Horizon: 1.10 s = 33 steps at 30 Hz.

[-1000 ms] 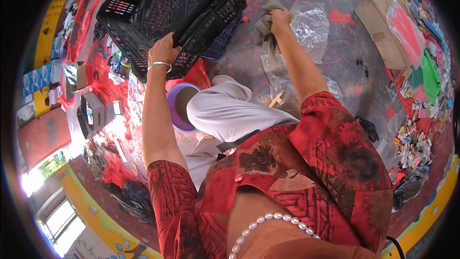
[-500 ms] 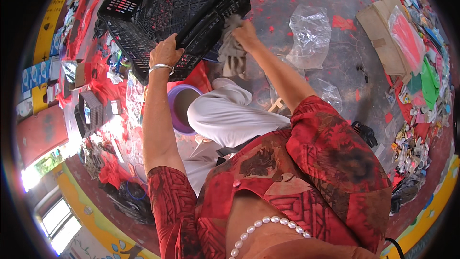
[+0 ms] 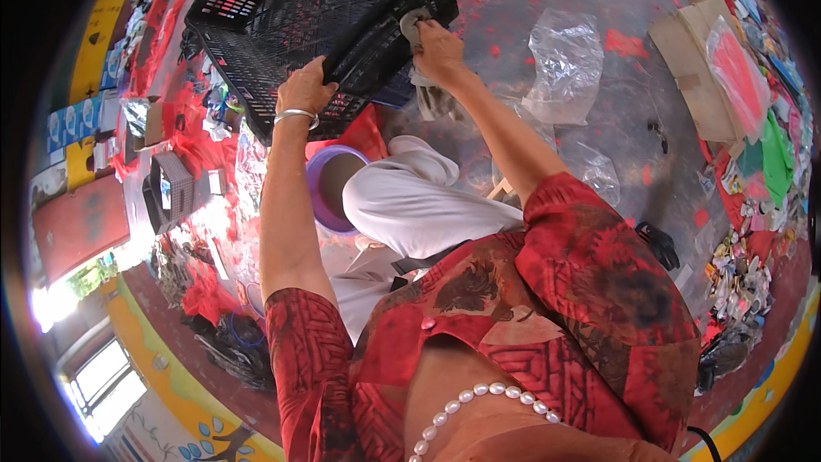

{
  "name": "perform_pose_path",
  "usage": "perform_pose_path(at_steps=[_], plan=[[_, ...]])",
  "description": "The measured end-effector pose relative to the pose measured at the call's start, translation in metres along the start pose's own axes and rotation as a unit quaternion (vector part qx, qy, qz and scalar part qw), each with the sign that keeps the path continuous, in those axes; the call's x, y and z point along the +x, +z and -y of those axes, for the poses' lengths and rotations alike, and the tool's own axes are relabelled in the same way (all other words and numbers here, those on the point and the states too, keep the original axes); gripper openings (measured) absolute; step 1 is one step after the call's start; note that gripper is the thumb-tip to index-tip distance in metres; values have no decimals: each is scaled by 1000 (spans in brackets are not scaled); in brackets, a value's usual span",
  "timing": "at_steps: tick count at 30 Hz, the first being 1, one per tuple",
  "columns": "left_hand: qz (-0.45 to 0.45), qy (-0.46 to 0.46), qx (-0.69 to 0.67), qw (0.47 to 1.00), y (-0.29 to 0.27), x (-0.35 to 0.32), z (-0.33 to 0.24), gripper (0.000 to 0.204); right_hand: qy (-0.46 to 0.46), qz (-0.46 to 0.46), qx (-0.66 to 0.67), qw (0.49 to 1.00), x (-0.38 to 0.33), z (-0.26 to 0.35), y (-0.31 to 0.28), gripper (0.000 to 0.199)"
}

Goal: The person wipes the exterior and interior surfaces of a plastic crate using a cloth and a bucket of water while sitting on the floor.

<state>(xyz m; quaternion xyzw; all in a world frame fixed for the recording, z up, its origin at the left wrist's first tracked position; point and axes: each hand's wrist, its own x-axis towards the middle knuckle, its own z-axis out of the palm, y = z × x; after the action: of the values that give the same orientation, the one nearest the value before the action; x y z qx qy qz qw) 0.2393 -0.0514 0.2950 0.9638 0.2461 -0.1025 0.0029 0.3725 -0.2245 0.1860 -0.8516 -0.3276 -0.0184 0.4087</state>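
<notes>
A large black plastic crate (image 3: 282, 43) with lattice walls is tilted in front of me at the upper left. My left hand (image 3: 305, 88), with a bangle at the wrist, is closed around the crate's near rim. Against the crate's outer right side, my right hand (image 3: 438, 53) is closed on a greyish cloth (image 3: 434, 101) that hangs below the fingers. Part of the cloth shows above the hand, against the crate wall. A purple basin (image 3: 313, 197) holding murky liquid stands below the crate, beside my left forearm.
Clear plastic bags (image 3: 564, 60) lie on the red-flecked floor. To the right are a flattened cardboard box (image 3: 697, 77), a black glove (image 3: 658, 244) and heaped small goods. A grey basket (image 3: 174, 191) sits at the left among red sheeting.
My right hand and the cloth have moved slightly up along the crate's outer side. My left hand keeps its hold on the rim, and the whole view has shifted a little.
</notes>
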Motion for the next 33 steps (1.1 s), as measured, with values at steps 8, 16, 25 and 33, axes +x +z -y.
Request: perform_pose_path(at_steps=[8, 16, 25, 33], plan=[[7, 16, -9, 1000, 3, 9, -2, 55, -45, -117, 62, 990, 0, 41, -13, 49], [-4, 13, 0, 1000, 9, 1, 7, 56, -51, -68, 39, 996, -13, 49, 0, 43], [14, -7, -11, 1000, 4, -3, 4, 51, 141, 26, 187, 972, -55, -14, 19, 29], [42, -32, -101, 993, 6, -4, 10, 66, 27, -194, 83, 977, -24, 54, 27, 40]])
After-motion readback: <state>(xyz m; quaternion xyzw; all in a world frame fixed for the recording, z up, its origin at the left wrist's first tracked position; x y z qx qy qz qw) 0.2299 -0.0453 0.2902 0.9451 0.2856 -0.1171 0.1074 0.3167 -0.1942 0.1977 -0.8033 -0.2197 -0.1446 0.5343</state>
